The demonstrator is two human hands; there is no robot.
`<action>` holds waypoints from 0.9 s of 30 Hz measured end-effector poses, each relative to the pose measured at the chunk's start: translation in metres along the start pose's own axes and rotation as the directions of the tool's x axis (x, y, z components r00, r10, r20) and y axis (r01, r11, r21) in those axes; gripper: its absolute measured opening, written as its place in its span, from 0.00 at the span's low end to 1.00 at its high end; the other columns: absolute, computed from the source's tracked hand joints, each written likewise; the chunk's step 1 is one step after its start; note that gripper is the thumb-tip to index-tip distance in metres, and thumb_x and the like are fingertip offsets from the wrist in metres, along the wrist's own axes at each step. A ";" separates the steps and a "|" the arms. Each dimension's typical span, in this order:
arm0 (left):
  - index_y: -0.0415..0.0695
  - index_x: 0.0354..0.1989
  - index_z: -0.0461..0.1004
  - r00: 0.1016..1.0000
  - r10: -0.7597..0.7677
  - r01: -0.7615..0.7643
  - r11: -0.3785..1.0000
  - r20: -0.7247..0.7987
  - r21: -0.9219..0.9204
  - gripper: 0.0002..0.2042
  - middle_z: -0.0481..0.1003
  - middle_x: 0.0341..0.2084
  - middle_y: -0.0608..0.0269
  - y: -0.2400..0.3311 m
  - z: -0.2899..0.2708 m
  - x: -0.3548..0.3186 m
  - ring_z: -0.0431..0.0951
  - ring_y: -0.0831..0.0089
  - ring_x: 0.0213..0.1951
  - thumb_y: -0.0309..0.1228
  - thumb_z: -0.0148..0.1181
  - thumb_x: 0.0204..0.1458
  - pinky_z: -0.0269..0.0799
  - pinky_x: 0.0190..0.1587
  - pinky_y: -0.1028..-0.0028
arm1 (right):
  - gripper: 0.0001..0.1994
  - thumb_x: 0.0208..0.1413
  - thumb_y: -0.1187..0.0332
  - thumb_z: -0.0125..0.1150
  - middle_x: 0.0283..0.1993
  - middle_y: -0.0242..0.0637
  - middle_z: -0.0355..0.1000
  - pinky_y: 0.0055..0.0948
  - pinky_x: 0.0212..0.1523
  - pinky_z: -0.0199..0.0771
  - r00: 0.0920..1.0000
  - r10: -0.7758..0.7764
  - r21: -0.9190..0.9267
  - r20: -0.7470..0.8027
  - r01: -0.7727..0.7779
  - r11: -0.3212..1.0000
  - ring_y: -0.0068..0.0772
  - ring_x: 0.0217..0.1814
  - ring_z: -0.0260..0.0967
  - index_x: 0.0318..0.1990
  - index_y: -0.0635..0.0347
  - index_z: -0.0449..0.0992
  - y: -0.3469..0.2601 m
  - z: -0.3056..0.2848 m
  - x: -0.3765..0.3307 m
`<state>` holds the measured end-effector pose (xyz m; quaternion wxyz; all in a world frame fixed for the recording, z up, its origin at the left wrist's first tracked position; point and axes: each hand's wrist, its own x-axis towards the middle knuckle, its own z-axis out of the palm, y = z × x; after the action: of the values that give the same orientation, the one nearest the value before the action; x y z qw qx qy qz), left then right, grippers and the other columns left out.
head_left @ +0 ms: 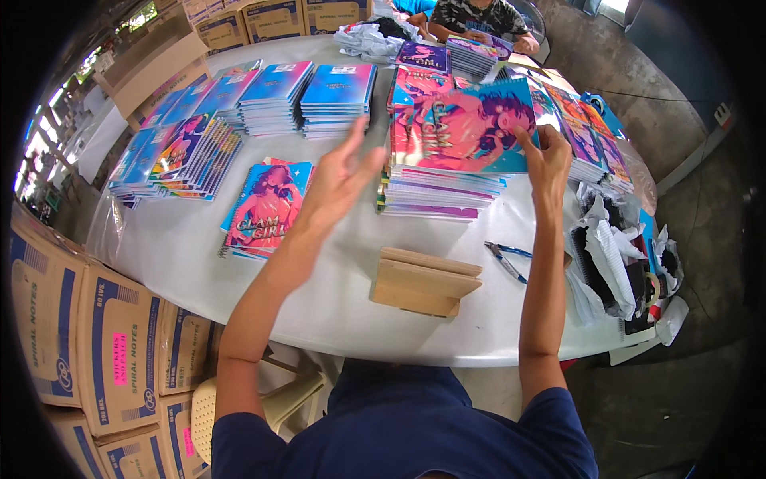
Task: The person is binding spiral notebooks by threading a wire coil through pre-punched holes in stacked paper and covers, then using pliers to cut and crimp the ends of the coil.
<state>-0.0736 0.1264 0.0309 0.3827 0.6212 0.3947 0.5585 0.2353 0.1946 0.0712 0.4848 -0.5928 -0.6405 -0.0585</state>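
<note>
My right hand [546,160] pinches the edge of a pink and blue spiral notebook [471,128], tilted over a tall stack of notebooks [439,193]. Off the notebook's left side, my left hand [347,172] is raised above the table with its fingers apart, slightly blurred and holding nothing. Below my left forearm lies a small pile of similar notebooks [267,203] with a pink figure on the cover. In front of me stands a brown wooden block [427,281] with a slot along it. Blue-handled pliers [508,259] rest beside my right forearm.
Stacks of blue and pink notebooks [339,88] line the table's [335,319] far left. Torn wrapping and black scraps [610,255] crowd its right edge. Cardboard boxes [120,343] are piled at the left near a cream chair [291,399]. Another person [483,20] sits across the table.
</note>
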 end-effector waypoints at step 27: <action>0.32 0.57 0.68 0.845 0.104 0.007 0.979 0.524 -0.204 0.22 0.68 0.60 0.56 0.005 0.030 -0.050 0.64 0.64 0.62 0.37 0.53 0.61 0.56 0.64 0.66 | 0.12 0.54 0.68 0.67 0.43 0.32 0.77 0.29 0.50 0.71 0.763 0.130 0.536 0.633 -0.553 0.638 0.24 0.47 0.71 0.44 0.61 0.78 0.018 -0.057 -0.189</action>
<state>-0.0465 0.0779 0.0131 0.5225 0.7201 0.1998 0.4105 0.2490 0.0297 -0.0387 0.4716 -0.4709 -0.5915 0.4538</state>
